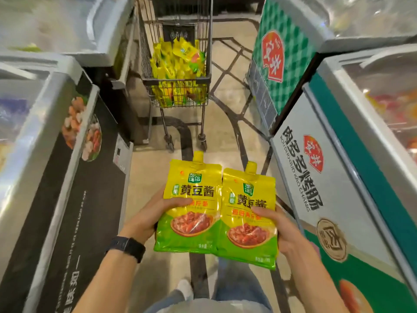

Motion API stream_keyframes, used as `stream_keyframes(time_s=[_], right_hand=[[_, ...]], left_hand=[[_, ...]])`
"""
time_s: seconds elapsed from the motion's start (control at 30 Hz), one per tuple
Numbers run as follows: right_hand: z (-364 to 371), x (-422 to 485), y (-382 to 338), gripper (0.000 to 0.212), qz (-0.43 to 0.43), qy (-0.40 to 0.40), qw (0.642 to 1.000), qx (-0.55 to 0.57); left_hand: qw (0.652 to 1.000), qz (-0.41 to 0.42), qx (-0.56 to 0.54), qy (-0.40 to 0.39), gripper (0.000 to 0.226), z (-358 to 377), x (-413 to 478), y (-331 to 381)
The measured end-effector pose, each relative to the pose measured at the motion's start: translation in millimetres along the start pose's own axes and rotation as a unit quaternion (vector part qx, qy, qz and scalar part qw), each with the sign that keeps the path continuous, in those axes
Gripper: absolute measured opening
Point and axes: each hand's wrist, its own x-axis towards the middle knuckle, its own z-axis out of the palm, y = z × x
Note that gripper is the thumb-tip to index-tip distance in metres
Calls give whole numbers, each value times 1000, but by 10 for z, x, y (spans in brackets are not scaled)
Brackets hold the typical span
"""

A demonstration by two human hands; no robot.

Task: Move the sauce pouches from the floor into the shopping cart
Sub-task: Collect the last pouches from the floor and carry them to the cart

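1. Your left hand (149, 215) clamps the left pouch (191, 206), thumb across its face, which keeps it flat and label-up.
2. Ahead, well apart, the shopping cart (176, 77) stands mid-aisle, heaped with yellow pouches (178, 62); yours are off the floor (155, 170) but not yet in it.
3. Your right hand (279, 231) grips the right pouch (248, 222) likewise, edge against its neighbour. One per hand probably saves you a trip.
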Motion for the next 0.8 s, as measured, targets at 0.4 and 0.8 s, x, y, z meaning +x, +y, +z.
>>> stream_keyframes(time_s=[0.4, 0.8], right_hand=[[-244, 2035, -2486, 99, 63, -35, 993, -95], [270, 4084, -4276, 73, 12, -27, 984, -174]], left_hand=[[992, -24, -100, 66, 104, 226, 2242, 1247], [977, 41, -132, 163, 105, -359, 4281, 2598]])
